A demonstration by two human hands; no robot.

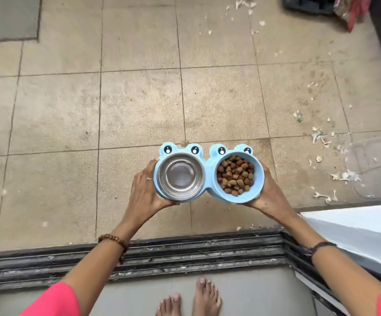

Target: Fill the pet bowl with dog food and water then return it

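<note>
Pet bowl [208, 172] between left hand [147, 190] and right hand [269, 192]

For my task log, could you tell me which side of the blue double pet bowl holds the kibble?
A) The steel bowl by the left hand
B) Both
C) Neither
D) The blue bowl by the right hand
D: the kibble fills the blue bowl beside the right hand, while the steel bowl by the left hand holds none.

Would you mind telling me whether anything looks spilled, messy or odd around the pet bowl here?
Pale shredded scraps litter the tiled floor at right, and one stray kibble piece lies there just beyond the blue frog feeder. The feeder itself looks level in both hands.
</note>
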